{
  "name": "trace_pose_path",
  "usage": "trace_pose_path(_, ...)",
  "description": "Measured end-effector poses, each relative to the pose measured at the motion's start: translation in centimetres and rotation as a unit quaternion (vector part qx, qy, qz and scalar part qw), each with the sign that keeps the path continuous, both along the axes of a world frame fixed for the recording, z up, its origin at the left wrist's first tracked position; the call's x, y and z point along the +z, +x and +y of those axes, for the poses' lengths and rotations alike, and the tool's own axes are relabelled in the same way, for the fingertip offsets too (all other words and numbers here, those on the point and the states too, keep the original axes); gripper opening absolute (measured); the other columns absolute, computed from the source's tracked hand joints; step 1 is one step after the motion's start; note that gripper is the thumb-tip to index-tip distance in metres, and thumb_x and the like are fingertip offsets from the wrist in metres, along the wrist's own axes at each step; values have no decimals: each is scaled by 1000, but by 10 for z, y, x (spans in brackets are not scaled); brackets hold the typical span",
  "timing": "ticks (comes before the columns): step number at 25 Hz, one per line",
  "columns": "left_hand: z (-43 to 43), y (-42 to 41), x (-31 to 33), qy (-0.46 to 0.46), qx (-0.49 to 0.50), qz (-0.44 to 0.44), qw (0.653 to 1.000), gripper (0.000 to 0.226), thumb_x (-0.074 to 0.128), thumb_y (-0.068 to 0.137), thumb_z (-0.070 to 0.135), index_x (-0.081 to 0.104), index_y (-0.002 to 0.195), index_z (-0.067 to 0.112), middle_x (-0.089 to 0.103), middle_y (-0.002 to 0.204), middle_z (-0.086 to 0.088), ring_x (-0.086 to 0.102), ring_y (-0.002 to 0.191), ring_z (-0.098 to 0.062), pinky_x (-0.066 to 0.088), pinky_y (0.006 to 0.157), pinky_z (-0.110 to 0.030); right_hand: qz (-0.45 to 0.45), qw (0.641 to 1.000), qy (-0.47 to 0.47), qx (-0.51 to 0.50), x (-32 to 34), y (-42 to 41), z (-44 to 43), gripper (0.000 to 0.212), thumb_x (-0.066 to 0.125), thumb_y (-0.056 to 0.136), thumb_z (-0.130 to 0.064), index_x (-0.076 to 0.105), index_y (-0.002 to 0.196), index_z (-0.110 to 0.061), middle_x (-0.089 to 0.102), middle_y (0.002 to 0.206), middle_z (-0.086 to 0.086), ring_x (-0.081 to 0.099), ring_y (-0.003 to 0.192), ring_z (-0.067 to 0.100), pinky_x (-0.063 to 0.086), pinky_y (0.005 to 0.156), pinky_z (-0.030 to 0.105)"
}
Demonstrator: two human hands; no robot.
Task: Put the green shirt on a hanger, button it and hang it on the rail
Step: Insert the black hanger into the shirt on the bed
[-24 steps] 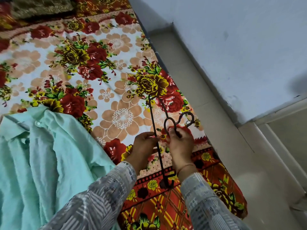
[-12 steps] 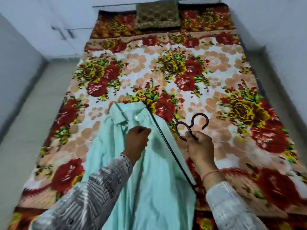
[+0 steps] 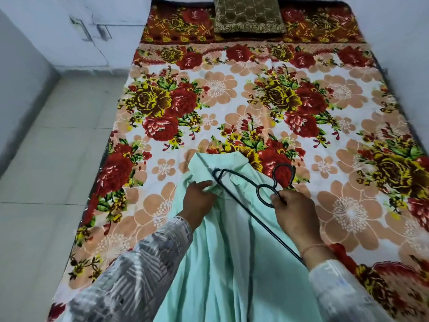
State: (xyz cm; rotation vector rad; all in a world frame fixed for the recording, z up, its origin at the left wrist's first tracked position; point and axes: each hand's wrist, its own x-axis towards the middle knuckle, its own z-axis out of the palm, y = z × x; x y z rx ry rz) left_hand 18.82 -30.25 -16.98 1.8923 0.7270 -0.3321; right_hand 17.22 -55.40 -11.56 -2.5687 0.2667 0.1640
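A pale green shirt (image 3: 232, 263) lies lengthwise on the flowered bed, collar away from me. My left hand (image 3: 198, 198) grips a bunch of its fabric just below the collar. A thin black wire hanger (image 3: 241, 201) slants across the shirt, one end up by the collar, its hook over the bedspread to the right. My right hand (image 3: 293, 214) pinches the hanger at the loop under the hook.
The bed carries a red, yellow and peach floral bedspread (image 3: 255, 101). An olive-gold cushion (image 3: 248, 13) sits at its far end. Pale tiled floor (image 3: 53, 159) runs along the left, white walls stand behind and to the right. No rail is in view.
The hanger has swung over the shirt, its far end now by the collar. My left hand has taken hold of the fabric near the collar. The view has come closer.
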Motion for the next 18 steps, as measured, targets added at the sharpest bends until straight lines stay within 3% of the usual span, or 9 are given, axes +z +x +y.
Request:
trace_pose_path(2,9,8,2,-27,61,-19,998,49,85,81,16,76,129,13,75,128,-11,73,93,-28,61,88,-41,12,1000,-8,21,-2,7,-4,32,66,101,-33,68,77,-12,69,74,7,64,76,35,55,68,41)
trace_pose_path(4,26,10,11,-31,122,-69,990,43,85,79,29,81,120,17,77,118,0,72,107,-23,59,98,-40,34,998,4,46,-6,17,-6,29,68,101,-32,73,81,-12,73,78,7,68,79,32,57,75,42)
trace_pose_path(6,40,9,29,-60,146,-115,981,30,82,76,35,84,103,23,81,106,3,76,101,-22,61,95,-40,61,993,56,83,-12,30,3,25,70,101,-29,76,82,-14,77,81,5,71,83,27,58,81,43)
trace_pose_path(8,51,8,45,-92,137,-147,975,15,83,81,24,81,95,23,81,103,1,77,92,-24,65,84,-40,94,986,74,115,-14,38,18,24,70,101,-28,77,82,-15,78,82,4,72,84,26,58,81,41)
trace_pose_path(12,74,21,66,-125,137,-179,966,28,64,93,-9,73,102,16,75,97,-6,70,73,-20,59,61,-33,21,996,4,83,-8,43,14,25,67,100,-38,75,86,-18,76,81,3,69,80,29,58,74,42)
trace_pose_path(15,65,22,72,-186,78,-148,968,32,61,92,-11,76,97,17,75,91,-11,67,67,-25,55,59,-34,57,989,48,131,-5,51,46,24,69,101,-33,77,88,-15,75,80,5,69,80,31,56,75,41)
trace_pose_path(18,41,0,64,-221,-47,-55,973,23,67,91,-6,79,99,12,72,83,-16,67,70,-29,59,68,-47,68,980,89,165,-10,74,104,21,69,101,-32,79,95,-14,78,92,7,72,91,31,58,82,41)
